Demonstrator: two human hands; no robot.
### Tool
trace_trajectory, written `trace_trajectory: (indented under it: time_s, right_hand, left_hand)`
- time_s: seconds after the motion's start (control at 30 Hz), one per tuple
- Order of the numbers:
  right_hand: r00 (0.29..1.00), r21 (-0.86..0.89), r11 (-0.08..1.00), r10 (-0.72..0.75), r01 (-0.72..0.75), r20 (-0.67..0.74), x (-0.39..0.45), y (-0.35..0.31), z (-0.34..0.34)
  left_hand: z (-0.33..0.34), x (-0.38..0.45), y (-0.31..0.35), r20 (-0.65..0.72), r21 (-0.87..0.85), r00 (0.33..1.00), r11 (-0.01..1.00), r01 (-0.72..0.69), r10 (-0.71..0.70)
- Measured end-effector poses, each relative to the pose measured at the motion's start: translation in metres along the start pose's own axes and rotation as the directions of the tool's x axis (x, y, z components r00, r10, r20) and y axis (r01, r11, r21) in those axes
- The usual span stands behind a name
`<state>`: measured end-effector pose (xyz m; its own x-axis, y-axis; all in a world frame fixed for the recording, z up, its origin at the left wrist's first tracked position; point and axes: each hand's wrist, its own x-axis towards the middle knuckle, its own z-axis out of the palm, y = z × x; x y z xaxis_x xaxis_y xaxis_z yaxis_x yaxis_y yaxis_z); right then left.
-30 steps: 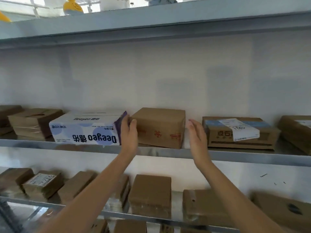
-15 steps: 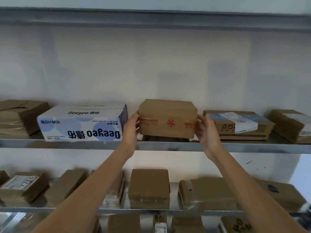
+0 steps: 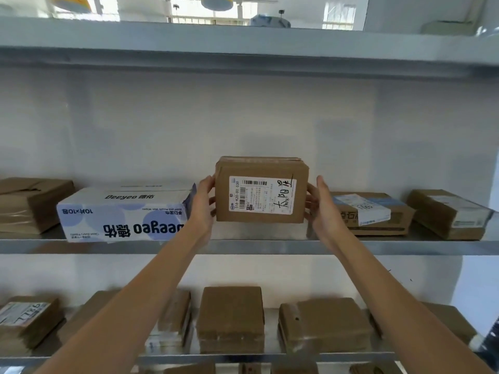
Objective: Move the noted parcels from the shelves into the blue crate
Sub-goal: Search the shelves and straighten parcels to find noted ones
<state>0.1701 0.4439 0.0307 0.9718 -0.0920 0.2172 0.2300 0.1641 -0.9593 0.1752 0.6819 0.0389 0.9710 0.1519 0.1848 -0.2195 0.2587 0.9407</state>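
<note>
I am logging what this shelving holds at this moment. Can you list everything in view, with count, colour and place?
Held parcel: one, brown with a white label facing the camera, lifted clear above the middle shelf.
Deeyeo carton: one, white and blue, upside down on the middle shelf, left of the held parcel.
Brown boxes, middle shelf: three; one at far left, two labelled at right.
Brown parcels, lower shelf: at least six, some blurred; more show below.
Metal shelves: grey, three levels and more.
Blue crate: not in view.
Left hand: grips the held parcel's left side.
Right hand: grips its right side.
</note>
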Motion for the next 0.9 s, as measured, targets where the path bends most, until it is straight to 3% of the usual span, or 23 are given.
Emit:
trace_trajectory:
  time_s: [0.3,0.5,0.73,0.8,0.83,0.9]
  right_hand:
    - [0.998,-0.009,0.998,0.054,-0.054,-0.034,0.003,0.000,0.002]
    - [0.981,0.038,0.981,0.192,-0.192,0.006,0.003,-0.005,0.009]
    - [0.965,0.003,0.970,0.240,-0.241,-0.103,0.002,-0.001,0.018]
    - [0.973,-0.115,0.990,0.058,-0.086,-0.225,-0.004,-0.001,0.024]
    - [0.947,-0.224,0.973,-0.127,0.060,-0.296,-0.009,-0.001,0.028]
    - [0.801,-0.386,0.847,-0.497,0.365,-0.334,-0.019,-0.005,0.042]
  left_hand:
    - [0.002,0.000,-0.002,0.016,0.046,0.999,0.999,-0.030,0.030]
    - [-0.011,0.012,-0.015,-0.015,0.071,0.997,0.995,0.070,-0.069]
    - [-0.016,-0.001,-0.021,0.068,0.189,0.989,0.975,0.117,-0.132]
    - [-0.011,-0.006,-0.017,0.060,0.232,0.995,0.970,0.067,-0.084]
    - [-0.009,-0.010,-0.015,0.032,0.252,0.999,0.968,0.020,-0.029]
    - [-0.009,-0.021,-0.009,-0.040,0.261,0.988,0.956,-0.135,0.150]
